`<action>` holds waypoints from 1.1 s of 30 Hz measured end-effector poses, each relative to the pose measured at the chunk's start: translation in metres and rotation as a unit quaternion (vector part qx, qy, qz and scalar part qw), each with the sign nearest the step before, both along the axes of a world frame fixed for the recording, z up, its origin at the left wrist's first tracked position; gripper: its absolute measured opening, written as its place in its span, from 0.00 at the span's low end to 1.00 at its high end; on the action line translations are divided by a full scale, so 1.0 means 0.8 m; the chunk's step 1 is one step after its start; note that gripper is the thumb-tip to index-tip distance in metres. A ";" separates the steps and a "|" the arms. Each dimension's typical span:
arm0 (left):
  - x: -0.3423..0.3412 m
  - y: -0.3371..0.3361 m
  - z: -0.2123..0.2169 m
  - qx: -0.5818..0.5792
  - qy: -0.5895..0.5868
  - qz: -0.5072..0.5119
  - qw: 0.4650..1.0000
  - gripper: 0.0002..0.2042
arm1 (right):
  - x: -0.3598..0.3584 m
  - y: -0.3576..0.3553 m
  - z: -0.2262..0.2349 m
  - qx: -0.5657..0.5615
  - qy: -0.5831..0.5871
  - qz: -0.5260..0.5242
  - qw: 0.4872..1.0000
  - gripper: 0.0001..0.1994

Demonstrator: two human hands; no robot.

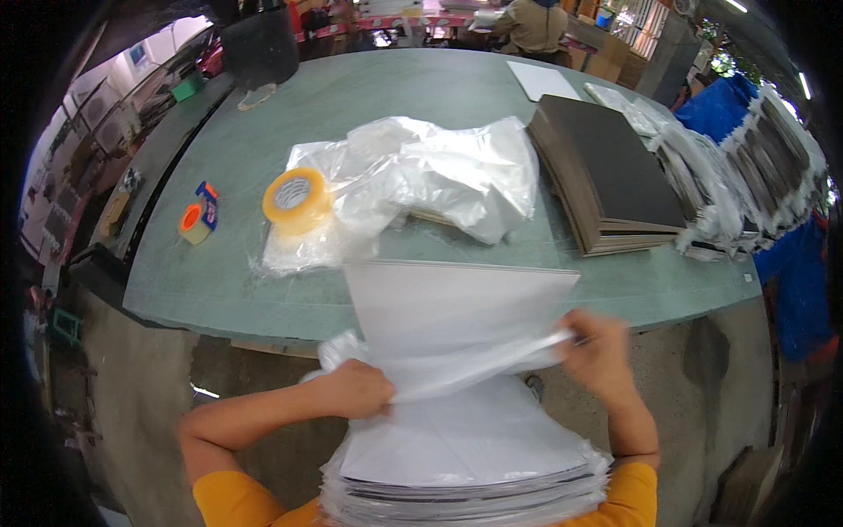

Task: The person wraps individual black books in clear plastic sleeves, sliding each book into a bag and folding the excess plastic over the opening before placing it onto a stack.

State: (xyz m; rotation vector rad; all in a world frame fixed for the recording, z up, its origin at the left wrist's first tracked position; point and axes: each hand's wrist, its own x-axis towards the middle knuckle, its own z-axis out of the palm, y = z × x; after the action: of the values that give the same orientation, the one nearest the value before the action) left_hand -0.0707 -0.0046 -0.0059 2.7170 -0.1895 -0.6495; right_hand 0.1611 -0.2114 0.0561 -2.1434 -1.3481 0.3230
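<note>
My left hand [360,389] and my right hand [597,347] both grip the open edge of a clear plastic bag [457,369], stretched between them. Inside the bag stands a thick stack of flat boards [465,439], white on top with dark edges, leaning from my lap up against the table's near edge. The stack's upper end [457,299] pokes out of the bag above my hands. My right hand is blurred.
On the green table [219,290] lie a heap of clear plastic bags [439,176], a yellow tape roll [297,200], an orange tape dispenser [198,215], a stack of dark boards [610,176] and bagged stacks [729,176] at right. A person [531,26] works at the far side.
</note>
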 end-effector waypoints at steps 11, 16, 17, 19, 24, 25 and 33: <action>0.002 0.038 0.062 0.121 -0.421 0.394 0.808 0.32 | 0.004 0.028 -0.038 0.171 -0.332 -0.124 0.919 0.32; -0.007 0.027 0.054 0.149 -0.479 0.330 0.799 0.32 | 0.001 -0.004 -0.052 0.214 -0.242 -0.091 0.942 0.29; -0.009 0.026 0.054 0.146 -0.498 0.322 0.792 0.32 | 0.002 -0.012 -0.056 0.252 -0.201 -0.085 0.943 0.27; -0.010 0.033 0.055 0.108 -0.532 0.291 0.788 0.29 | 0.003 -0.022 -0.044 0.286 -0.081 -0.070 0.952 0.21; 0.004 0.047 0.062 -0.002 -0.564 0.285 0.775 0.22 | 0.023 -0.029 -0.047 0.364 0.192 -0.005 0.911 0.08; 0.008 0.046 0.070 0.000 -0.570 0.289 0.769 0.21 | 0.023 -0.028 -0.045 0.362 0.214 -0.005 0.907 0.06; -0.060 0.110 -0.038 -0.625 -0.140 0.361 0.678 0.12 | 0.049 -0.041 -0.098 0.149 0.587 0.046 0.795 0.11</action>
State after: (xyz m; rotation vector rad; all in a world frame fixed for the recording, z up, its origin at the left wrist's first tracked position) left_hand -0.1190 0.0833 -0.0360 1.2898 0.2872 0.1766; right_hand 0.2002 -0.2438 -0.0223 -1.1413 -0.6535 1.1528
